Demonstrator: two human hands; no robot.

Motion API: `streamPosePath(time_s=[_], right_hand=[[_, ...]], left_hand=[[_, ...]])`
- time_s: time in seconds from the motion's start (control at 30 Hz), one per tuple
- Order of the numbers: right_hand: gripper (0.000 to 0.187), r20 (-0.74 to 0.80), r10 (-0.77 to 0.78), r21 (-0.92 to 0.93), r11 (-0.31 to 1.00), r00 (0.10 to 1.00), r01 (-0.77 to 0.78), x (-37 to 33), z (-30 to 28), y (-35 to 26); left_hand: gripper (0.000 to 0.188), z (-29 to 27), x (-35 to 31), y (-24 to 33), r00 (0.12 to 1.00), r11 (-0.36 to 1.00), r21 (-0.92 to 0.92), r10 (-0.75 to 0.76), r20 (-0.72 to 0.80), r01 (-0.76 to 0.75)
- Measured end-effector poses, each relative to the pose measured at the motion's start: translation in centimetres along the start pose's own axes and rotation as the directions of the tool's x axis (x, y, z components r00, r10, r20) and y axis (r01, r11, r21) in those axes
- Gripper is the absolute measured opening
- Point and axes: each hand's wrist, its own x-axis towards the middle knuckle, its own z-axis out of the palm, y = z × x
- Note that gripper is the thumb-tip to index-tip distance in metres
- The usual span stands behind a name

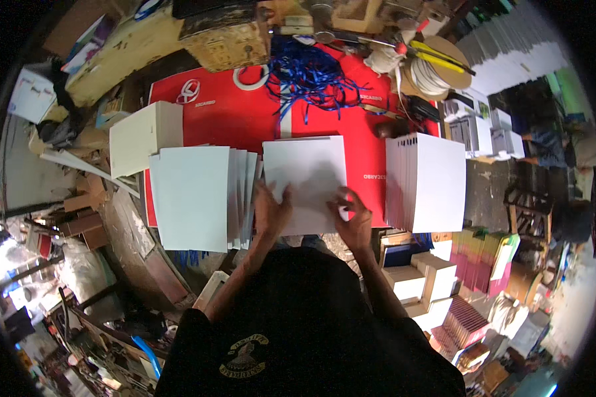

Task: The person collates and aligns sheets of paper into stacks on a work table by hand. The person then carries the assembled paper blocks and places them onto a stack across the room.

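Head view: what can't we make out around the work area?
All in the head view:
Left hand and right hand: fingertip contact, too blurred.
Middle white sheets: count, hidden under the top one.
Red mat: part covered by left white stack.
Blue ribbons: ends, lost in the tangle.

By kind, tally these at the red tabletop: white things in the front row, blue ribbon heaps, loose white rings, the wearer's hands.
White: 3 (left pile, middle piece, right pile)
Ribbon heap: 1
Ring: 1
Hands: 2 (left hand, right hand)
Total: 7
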Motion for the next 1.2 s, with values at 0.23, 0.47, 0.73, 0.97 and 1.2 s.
streamPosePath(time_s=[0.23, 0.47, 0.73, 0.97, 1.2], right_hand=[[0.018, 0.090, -0.176, -0.062, 0.981, 0.980, 0.182, 9.4, 4.6, -0.9], [0.022, 0.572, -0.596, -0.285, 0.500, 0.564, 0.818, 20.9, 10.4, -1.6], [0.029, 0.712, -0.491, -0.405, 0.296, 0.502, 0.865, 25.0, 6.2, -2.5], [0.031, 0.601, -0.366, -0.472, 0.555, 0.711, 0.685, 22.4, 1.8, 1.2], [0.029, 0.530, 0.013, -0.343, 0.918, 0.848, 0.201, 14.4, -4.8, 3.4]], left_hand=[[0.018, -16.6, 1.6, 2.2, 0.895, 0.938, -0.323, -0.035, -0.444, -0.123], [0.033, -18.8, 3.5, 1.1, 0.816, 0.805, 0.590, 0.301, -0.494, 0.061], [0.083, 2.2, 7.9, 4.7, 0.901, 0.865, 0.267, 0.379, 0.209, -0.426], [0.080, 4.5, 9.6, 4.1, 0.780, 0.770, 0.213, 0.624, -0.049, -0.602], [0.053, 1.4, 12.7, -0.2, 0.893, 0.731, -0.647, 0.416, 0.171, -0.217]])
